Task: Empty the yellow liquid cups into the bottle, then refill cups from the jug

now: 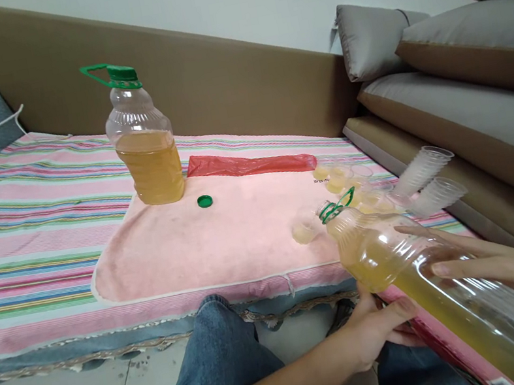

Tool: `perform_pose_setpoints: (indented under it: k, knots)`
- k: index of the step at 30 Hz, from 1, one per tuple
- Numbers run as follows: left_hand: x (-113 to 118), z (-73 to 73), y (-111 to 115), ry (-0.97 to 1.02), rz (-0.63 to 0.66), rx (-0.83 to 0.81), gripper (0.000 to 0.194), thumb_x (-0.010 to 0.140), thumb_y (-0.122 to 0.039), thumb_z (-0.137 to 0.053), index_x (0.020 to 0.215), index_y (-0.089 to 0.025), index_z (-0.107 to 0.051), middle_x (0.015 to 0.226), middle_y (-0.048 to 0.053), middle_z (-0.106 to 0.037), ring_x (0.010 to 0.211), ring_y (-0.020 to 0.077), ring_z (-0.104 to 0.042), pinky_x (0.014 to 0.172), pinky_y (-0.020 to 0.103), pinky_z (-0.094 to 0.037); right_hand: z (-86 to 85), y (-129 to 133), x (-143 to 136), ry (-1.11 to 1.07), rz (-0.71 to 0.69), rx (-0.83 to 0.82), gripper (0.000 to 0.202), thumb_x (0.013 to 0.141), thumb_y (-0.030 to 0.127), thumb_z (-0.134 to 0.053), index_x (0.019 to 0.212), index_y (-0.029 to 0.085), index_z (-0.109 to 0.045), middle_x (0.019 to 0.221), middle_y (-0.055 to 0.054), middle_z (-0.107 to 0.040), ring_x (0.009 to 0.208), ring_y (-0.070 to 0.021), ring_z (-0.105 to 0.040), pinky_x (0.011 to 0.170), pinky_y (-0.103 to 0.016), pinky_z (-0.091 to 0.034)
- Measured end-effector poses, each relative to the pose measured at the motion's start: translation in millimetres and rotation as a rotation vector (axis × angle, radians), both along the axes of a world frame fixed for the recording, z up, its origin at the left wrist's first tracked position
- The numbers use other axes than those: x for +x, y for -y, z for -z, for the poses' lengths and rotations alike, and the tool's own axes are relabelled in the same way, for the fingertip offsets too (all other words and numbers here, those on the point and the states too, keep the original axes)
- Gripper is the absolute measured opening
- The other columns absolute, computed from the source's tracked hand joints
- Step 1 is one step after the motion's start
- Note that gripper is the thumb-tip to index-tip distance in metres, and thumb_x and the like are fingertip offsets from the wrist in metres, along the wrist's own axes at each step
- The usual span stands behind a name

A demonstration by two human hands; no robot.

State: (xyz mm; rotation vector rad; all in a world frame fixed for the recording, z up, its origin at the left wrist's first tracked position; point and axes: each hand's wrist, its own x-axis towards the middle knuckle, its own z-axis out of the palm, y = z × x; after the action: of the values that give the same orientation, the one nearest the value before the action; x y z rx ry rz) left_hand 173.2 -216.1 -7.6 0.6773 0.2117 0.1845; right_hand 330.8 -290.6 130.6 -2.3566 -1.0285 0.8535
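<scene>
A large clear plastic bottle (420, 286) of yellow liquid lies tilted in my two hands, its uncapped mouth pointing left. My left hand (373, 328) grips it from below, near the neck end. Over its upper side wraps my right hand (486, 268). A clear plastic cup (304, 230) with some yellow liquid stands on the pink cloth (226, 244), close to the bottle's mouth. Several more cups (337, 179) holding yellow liquid stand behind the bottle, partly hidden by it. A loose green cap (205, 201) lies on the cloth.
A second, capped bottle (152, 164) of yellow liquid stands upright at the cloth's back left. Beside it stretches a red plastic bag (249, 162). Stacked clear cups (424, 168) lean at the right, near piled cushions (471, 108). A brown backrest (218, 86) runs behind.
</scene>
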Motion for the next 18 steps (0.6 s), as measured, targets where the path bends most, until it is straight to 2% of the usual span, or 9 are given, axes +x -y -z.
perform_pose_setpoints:
  k: [4, 11, 18]
  knots:
    - [0.2, -0.3, 0.3, -0.008, 0.0, -0.007, 0.109, 0.038, -0.069, -0.085, 0.127, -0.02, -0.046, 0.114, 0.012, -0.062, 0.078, 0.0168, -0.062, 0.068, 0.032, -0.049, -1.2, -0.2, -0.3, -0.097, 0.008, -0.036, 0.091, 0.067, 0.068, -0.068, 0.149, 0.038, -0.04, 0.158, 0.006, -0.034, 0.148, -0.0329, -0.025, 0.118, -0.046, -0.029]
    - [-0.1, -1.1, 0.2, -0.03, 0.007, -0.025, 0.108, 0.037, -0.067, -0.085, 0.126, -0.02, -0.045, 0.11, 0.01, -0.063, 0.076, 0.0156, -0.061, 0.07, 0.033, -0.049, -2.1, 1.3, 1.3, -0.123, 0.007, -0.062, 0.091, 0.069, 0.069, -0.066, 0.15, 0.038, -0.038, 0.16, 0.007, -0.031, 0.149, -0.0319, -0.023, 0.119, -0.045, -0.026]
    - [-1.1, -2.2, -0.7, -0.009, 0.016, -0.03, 0.109, 0.037, -0.067, -0.086, 0.128, -0.02, -0.045, 0.117, 0.012, -0.062, 0.084, 0.0196, -0.064, 0.07, 0.033, -0.05, 2.2, 2.7, 5.9, -0.097, 0.016, -0.061, 0.089, 0.07, 0.069, -0.066, 0.149, 0.04, -0.039, 0.159, 0.007, -0.033, 0.148, -0.0326, -0.024, 0.12, -0.047, -0.024]
